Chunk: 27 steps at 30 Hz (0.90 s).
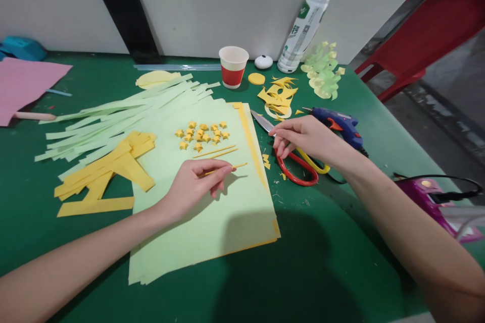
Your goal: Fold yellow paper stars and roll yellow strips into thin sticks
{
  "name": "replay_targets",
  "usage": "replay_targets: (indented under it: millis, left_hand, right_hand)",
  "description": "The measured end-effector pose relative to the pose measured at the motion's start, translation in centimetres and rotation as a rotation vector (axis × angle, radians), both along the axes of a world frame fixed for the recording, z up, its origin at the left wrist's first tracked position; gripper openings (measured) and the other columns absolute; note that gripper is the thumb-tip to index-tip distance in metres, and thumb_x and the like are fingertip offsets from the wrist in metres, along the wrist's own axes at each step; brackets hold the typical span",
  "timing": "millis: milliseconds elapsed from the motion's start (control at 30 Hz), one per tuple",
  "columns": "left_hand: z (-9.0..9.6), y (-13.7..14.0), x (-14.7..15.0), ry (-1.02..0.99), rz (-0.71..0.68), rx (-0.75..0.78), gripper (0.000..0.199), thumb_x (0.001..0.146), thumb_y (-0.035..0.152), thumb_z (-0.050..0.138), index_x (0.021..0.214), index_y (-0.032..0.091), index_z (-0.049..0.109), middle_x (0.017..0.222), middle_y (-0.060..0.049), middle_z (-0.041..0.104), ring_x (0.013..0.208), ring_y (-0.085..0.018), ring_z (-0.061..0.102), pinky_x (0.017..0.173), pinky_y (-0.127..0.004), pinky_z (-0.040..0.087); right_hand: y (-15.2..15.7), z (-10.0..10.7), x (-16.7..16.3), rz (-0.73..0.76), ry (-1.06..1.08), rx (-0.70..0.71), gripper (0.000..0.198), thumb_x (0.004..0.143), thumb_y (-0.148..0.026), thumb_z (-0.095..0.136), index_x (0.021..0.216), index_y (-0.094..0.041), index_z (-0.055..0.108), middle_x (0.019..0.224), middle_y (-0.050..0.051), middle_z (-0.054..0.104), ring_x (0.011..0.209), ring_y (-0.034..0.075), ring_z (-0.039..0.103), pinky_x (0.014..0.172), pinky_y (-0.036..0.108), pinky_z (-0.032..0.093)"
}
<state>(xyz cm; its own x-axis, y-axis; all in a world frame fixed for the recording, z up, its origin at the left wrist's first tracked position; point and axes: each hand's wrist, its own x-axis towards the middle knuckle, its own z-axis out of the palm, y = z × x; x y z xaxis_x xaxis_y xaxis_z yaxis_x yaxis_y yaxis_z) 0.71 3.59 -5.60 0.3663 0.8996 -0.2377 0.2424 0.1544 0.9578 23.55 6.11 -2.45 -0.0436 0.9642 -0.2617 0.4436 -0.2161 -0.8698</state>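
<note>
A thin yellow paper stick (239,165) is pinched between the thumb and fingers of my left hand (202,181), over a stack of pale green sheets (200,237). Two similar thin yellow sticks (215,152) lie just beyond that hand. Past them sit several small folded yellow paper stars (199,136). My right hand (297,136) has its fingers bent and closed round the middle of the scissors (297,180), hiding the pivot. The scissors' blades point away to the left, and their red and yellow handle loops rest on the green table.
Yellow strips (102,171) and pale green strips (94,116) lie at left. A paper cup (233,68), a bottle (303,28) and yellow scraps (279,96) are at the back. The blue glue gun (341,128) and a purple power strip (428,194) are at right.
</note>
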Motion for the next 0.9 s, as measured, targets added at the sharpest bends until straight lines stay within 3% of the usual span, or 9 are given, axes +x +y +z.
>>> replay_targets:
  millis: [167,333,500,900]
  left_hand:
    - [-0.02,0.01,0.04,0.002,-0.007,0.002,0.018,0.075,0.032,0.061,0.074,0.017,0.069,0.046,0.003,0.055,0.040,-0.007,0.045,0.045,-0.018,0.041]
    - [0.13,-0.03,0.21,0.004,-0.009,0.010,0.018,0.075,0.032,0.060,0.073,0.016,0.069,0.046,0.003,0.055,0.041,-0.007,0.046,0.046,-0.018,0.042]
    - [0.15,0.04,0.30,0.008,-0.011,0.013,0.018,0.076,0.032,0.060,0.074,0.016,0.069,0.046,0.003,0.055,0.040,-0.007,0.046,0.046,-0.019,0.042]
    - [-0.04,0.10,0.20,-0.008,-0.012,0.004,0.017,0.076,0.031,0.060,0.074,0.016,0.069,0.046,0.003,0.055,0.040,-0.006,0.045,0.046,-0.017,0.041]
  right_hand:
    - [0.08,0.05,0.07,0.009,0.036,-0.052,0.015,0.078,-0.011,0.054,0.078,-0.016,0.067,0.063,0.003,0.062,0.053,0.014,0.061,0.052,0.029,0.055]
    - [0.13,-0.06,0.43,0.028,0.025,-0.075,0.026,0.075,-0.003,0.046,0.071,-0.017,0.067,0.058,0.001,0.057,0.050,0.010,0.055,0.051,0.026,0.050]
    - [0.28,-0.14,0.95,0.059,0.002,-0.053,0.026,0.073,-0.007,0.050,0.050,-0.017,0.057,0.050,-0.001,0.050,0.045,0.007,0.043,0.044,0.021,0.034]
    - [-0.11,0.47,0.75,0.151,-0.027,-0.097,0.022,0.067,-0.011,0.045,0.048,-0.018,0.052,0.049,0.000,0.047,0.047,0.009,0.040,0.047,0.024,0.030]
